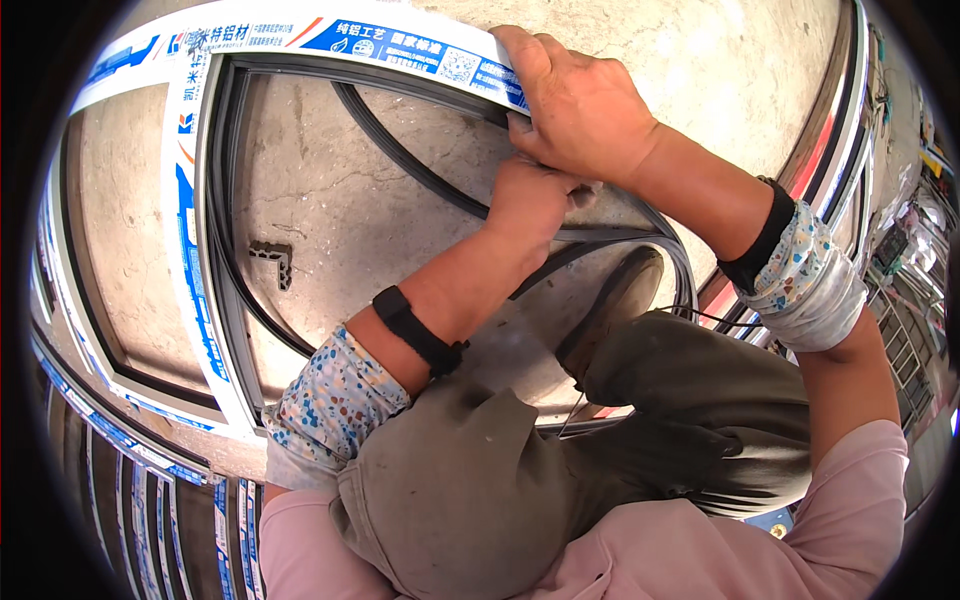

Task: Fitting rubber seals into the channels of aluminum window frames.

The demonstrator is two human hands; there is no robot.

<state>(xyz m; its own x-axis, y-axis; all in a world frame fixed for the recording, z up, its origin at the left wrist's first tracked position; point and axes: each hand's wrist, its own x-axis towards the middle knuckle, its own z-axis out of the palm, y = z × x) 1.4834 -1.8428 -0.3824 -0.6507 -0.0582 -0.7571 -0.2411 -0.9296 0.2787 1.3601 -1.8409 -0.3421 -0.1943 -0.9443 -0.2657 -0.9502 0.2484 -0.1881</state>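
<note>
The slack black gasket strip could twist or snag, as its loose length curves inside the film-wrapped window frame, passes behind the hands and loops close to the shoe; a small shift of that foot might trap it. The frame might also slip or turn if the hold at its upper rail slackened, and the white-and-blue film could scuff there. The right hand comes in from the right with its wrist bent over the rail, its fingers clamped across the frame and the thumb at the inner edge. The left hand reaches up from below, knuckles upward, just under the right; its fingers curl out of sight, so whether they pinch the strip cannot be told. An L-shaped corner bracket lies on the concrete floor within the frame opening.
</note>
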